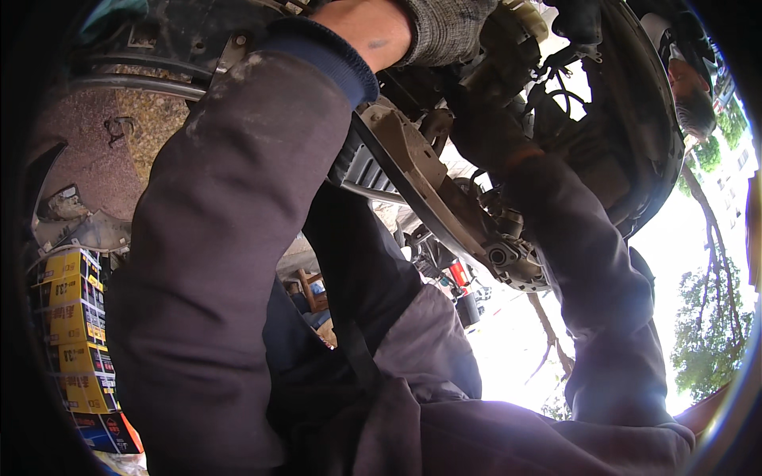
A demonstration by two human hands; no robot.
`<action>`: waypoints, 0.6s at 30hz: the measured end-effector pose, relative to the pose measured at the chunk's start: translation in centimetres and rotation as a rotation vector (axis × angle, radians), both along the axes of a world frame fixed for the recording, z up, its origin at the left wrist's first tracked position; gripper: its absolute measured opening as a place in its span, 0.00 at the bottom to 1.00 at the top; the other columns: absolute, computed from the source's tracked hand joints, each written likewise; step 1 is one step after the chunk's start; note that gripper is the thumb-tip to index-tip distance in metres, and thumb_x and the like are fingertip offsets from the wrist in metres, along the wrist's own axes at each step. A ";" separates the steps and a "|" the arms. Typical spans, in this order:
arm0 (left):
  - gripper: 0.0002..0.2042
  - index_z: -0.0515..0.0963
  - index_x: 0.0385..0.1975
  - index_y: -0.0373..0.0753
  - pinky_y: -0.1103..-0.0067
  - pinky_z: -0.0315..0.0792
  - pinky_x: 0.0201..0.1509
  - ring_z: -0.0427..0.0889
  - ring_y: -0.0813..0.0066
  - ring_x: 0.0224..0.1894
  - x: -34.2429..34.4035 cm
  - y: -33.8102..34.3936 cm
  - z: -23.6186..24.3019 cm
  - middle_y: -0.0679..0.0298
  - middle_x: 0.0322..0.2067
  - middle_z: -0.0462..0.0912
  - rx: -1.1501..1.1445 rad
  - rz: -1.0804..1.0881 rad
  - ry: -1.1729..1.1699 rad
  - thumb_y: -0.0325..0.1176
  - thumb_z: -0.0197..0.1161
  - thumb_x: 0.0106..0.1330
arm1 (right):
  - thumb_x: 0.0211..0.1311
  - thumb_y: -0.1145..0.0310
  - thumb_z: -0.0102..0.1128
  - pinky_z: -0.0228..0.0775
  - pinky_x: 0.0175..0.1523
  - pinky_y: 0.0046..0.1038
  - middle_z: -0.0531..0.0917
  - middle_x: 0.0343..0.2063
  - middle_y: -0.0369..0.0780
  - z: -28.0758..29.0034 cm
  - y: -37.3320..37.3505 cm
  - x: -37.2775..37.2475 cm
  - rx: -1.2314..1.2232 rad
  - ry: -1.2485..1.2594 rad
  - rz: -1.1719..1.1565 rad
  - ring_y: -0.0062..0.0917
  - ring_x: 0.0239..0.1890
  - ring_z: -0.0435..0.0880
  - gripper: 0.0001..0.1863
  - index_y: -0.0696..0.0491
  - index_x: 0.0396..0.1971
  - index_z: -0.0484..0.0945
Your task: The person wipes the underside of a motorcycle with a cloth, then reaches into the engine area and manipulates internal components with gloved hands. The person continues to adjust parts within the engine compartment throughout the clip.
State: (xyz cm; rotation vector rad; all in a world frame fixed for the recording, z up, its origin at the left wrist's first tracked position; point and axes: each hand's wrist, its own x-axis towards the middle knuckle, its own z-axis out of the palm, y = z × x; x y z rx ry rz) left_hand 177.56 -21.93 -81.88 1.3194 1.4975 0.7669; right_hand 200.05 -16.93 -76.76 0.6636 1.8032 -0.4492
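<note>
My left hand point(448, 33), in a grey knitted glove, reaches across the top into exposed vehicle machinery point(496, 67). Its fingers are hidden beyond the glove, so any hold is unseen. In the shadow below the same machinery is my right hand point(488, 135), in a dark glove; its fingers blend into the dark parts. Between my two arms runs a curved, dusty metal bracket point(405, 151), with a round-ended fitting point(502, 254) at its lower end. Thin dark hoses or wires point(562, 95) lie right of my hands.
A large black curved panel point(635, 119) bounds the work on the right. Stacked yellow and black boxes point(75, 317) stand at the far left. Another person's head point(694, 95) shows at the upper right. Grey bars point(131, 83) cross the upper left.
</note>
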 end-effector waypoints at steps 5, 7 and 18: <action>0.12 0.80 0.32 0.31 0.61 0.75 0.37 0.83 0.48 0.31 0.4 0.6 -0.3 0.45 0.26 0.82 -0.035 -0.047 0.047 0.30 0.60 0.50 | 0.64 0.63 0.49 0.74 0.42 0.45 0.80 0.40 0.56 -0.2 0.6 0.5 -0.051 0.184 -0.005 0.48 0.38 0.82 0.31 0.46 0.68 0.57; 0.12 0.80 0.31 0.32 0.61 0.75 0.37 0.83 0.48 0.32 0.4 0.5 -0.4 0.45 0.26 0.82 -0.008 -0.062 0.073 0.31 0.60 0.50 | 0.65 0.62 0.47 0.75 0.42 0.46 0.79 0.41 0.57 -0.4 0.1 0.6 -0.026 0.204 0.303 0.48 0.39 0.82 0.31 0.44 0.69 0.55; 0.11 0.80 0.31 0.32 0.61 0.75 0.39 0.83 0.48 0.33 -0.2 -0.1 -0.6 0.44 0.27 0.82 -0.051 -0.045 -0.044 0.31 0.60 0.50 | 0.63 0.56 0.47 0.75 0.46 0.44 0.79 0.42 0.58 -1.9 -1.0 -1.2 0.054 -0.165 0.251 0.50 0.43 0.81 0.31 0.39 0.68 0.58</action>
